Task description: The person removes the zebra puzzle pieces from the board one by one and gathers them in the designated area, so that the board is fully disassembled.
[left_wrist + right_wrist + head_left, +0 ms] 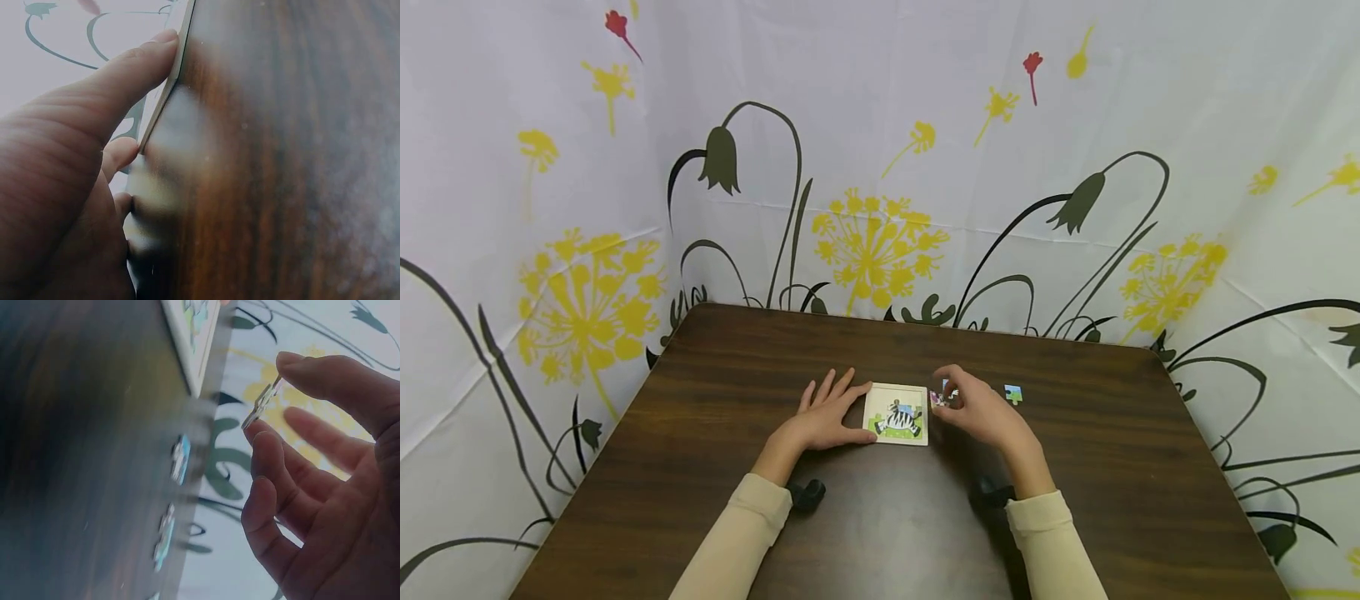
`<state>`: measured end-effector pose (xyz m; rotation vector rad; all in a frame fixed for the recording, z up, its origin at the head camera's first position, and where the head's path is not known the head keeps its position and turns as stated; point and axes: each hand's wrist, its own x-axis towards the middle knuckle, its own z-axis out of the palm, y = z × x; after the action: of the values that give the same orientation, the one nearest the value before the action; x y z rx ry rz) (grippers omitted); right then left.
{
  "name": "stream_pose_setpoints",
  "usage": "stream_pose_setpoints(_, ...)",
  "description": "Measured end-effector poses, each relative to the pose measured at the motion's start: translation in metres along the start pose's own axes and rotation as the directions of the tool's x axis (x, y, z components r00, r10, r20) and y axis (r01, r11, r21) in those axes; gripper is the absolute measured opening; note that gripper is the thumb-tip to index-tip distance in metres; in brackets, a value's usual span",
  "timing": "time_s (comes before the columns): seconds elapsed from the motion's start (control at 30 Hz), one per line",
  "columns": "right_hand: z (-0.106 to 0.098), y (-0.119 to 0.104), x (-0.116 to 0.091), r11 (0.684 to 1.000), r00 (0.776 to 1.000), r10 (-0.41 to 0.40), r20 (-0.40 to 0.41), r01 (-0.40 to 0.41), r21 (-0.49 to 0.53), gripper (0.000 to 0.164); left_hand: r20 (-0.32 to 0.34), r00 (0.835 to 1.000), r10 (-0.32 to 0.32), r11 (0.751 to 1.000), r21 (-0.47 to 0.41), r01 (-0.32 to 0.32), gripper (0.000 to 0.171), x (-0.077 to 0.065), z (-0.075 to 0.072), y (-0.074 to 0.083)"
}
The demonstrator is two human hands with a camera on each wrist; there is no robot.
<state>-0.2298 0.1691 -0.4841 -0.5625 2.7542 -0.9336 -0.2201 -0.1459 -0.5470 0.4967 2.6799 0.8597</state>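
A square wooden puzzle tray (pixel 895 392) lies on the table, a zebra picture (pixel 898 421) partly laid in it. My left hand (pixel 827 419) rests at the tray's left side, fingers extended, with thumb and index finger touching its near and far left corners. To the right of the tray, my right hand (pixel 981 408) pinches a small jigsaw piece (pixel 262 403) between thumb and fingertip, held above the table and seen edge-on in the right wrist view. That piece (pixel 937 399) shows some purple in the head view.
Loose jigsaw pieces lie right of the tray: a blue-and-green piece (pixel 1013 394), and others partly behind the right hand. The right wrist view shows two of them, a nearer piece (pixel 181 459) and another (pixel 164 537). A flowered curtain (pixel 880 167) hangs behind the brown table (pixel 737 358).
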Motion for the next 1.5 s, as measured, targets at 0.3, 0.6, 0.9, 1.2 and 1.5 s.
stream_pose_setpoints(0.3,-0.009,0.025,-0.007,0.989,0.994,0.099,0.035,-0.094,-0.113,0.028,0.001,1.000,-0.011,1.000,0.027,0.011,0.100,0.011,0.005,-0.001)
stream_pose_setpoints(0.6,0.005,0.021,-0.002,0.983,0.996,0.080,0.039,-0.072,-0.171,0.028,-0.001,1.000,-0.031,0.999,0.028,0.031,0.101,0.002,0.002,-0.003)
stream_pose_setpoints(0.9,0.002,0.024,-0.006,0.972,0.982,0.171,0.079,-0.155,-0.177,0.035,0.004,1.000,-0.028,1.000,0.014,0.028,0.100,0.004,-0.001,0.000)
stream_pose_setpoints(1.2,0.004,0.031,-0.005,0.974,0.982,0.169,0.086,-0.153,-0.167,0.025,0.013,0.999,-0.040,0.999,0.018,0.039,0.101,0.000,0.000,0.001)
stream_pose_setpoints(1.5,0.003,0.031,-0.005,0.973,0.980,0.181,0.084,-0.165,-0.162,0.026,0.016,0.999,-0.029,1.000,0.006,0.029,0.100,-0.001,-0.003,0.003)
